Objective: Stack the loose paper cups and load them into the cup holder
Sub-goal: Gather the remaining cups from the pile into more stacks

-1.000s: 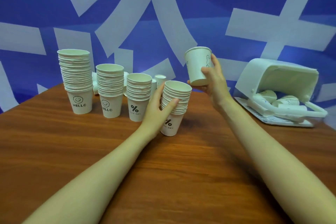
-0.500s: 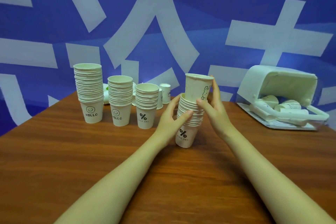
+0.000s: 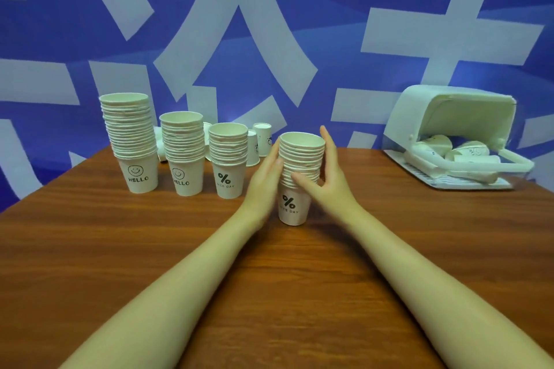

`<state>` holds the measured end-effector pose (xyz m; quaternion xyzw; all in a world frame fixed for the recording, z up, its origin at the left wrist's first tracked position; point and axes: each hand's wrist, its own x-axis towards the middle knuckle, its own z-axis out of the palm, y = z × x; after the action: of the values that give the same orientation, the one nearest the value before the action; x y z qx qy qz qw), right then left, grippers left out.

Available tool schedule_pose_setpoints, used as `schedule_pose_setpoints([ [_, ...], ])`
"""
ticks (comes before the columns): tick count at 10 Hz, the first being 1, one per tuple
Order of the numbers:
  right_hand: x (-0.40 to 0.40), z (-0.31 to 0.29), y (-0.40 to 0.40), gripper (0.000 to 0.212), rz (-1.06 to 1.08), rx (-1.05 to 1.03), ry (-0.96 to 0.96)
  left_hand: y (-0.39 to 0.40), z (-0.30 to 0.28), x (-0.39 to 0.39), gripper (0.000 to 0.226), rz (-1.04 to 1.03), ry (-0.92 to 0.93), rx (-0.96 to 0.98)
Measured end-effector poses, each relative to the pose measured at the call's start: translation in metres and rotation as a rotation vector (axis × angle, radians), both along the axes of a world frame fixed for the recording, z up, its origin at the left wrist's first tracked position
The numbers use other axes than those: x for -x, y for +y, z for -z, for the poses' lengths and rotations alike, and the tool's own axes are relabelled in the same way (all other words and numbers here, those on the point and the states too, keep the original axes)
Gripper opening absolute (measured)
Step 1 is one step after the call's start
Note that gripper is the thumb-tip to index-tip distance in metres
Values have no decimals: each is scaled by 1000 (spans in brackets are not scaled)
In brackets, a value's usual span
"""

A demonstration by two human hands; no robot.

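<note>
Near stack: white paper cups nested on a "% NICE DAY" cup [image 3: 300, 180], upright on the brown wood-grain table [image 3: 150, 249], closest of four stacks.
Left hand [image 3: 265, 180]: fingers straight, laid flat against the stack's left side, curled round nothing.
Right hand [image 3: 328, 177]: thumb across the front of the rims, fingers up along the right side; a loose cradle.
Step in hand: seating the top cup, judging by the level rim.
Doing it well: press straight down from above, both palms kept as guides, rims even, no sideways lean.
Other stacks: tall "HELLO" stack [image 3: 130, 141], shorter "HELLO" stack [image 3: 183, 153], second "%" stack [image 3: 227, 159], in a row to the left.
Loose cups: a few small white ones [image 3: 260, 142] behind the row.
Tipped white plastic bin [image 3: 455, 120]: on its side at far right, several loose cups [image 3: 467, 151] inside its mouth.
Cup holder: not identifiable here.
</note>
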<state>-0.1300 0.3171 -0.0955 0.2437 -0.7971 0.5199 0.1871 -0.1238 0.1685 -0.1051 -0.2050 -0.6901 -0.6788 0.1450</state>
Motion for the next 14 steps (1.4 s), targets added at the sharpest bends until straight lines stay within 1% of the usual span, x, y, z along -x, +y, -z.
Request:
schedule_pose_setpoints([
  [1,8,0,7,94,47,81,-42,0,2,1,43,-216,82,208],
  [2,19,1,27,103,191,153,-19,15,10,12,50,-328,36,305],
  [3,31,2,50,104,332,228,-6,36,-3,32,55,-415,0,385],
  [4,43,5,71,101,417,314,25,52,-30,81,61,-476,60,605],
  [5,49,9,73,101,413,367,37,50,-44,125,64,-556,79,796],
  [6,61,21,69,94,313,347,79,40,-53,179,55,-708,-79,992],
  [7,71,33,66,83,257,367,74,21,-46,223,49,-810,-240,1200],
  [8,72,35,66,82,257,414,95,13,-42,239,44,-832,-341,1259],
  [9,72,37,65,78,265,420,98,6,-40,246,48,-825,-348,1381],
  [10,88,47,65,77,340,392,61,9,-38,244,43,-861,-268,1370],
  [11,90,47,65,76,362,386,41,22,-45,226,41,-846,-231,1284],
  [12,83,41,65,72,351,399,27,37,-62,201,50,-760,-156,1057],
  [13,76,36,66,70,341,387,19,50,-79,175,62,-701,-57,758],
  [14,66,31,63,68,324,390,28,60,-99,135,70,-573,-142,375],
])
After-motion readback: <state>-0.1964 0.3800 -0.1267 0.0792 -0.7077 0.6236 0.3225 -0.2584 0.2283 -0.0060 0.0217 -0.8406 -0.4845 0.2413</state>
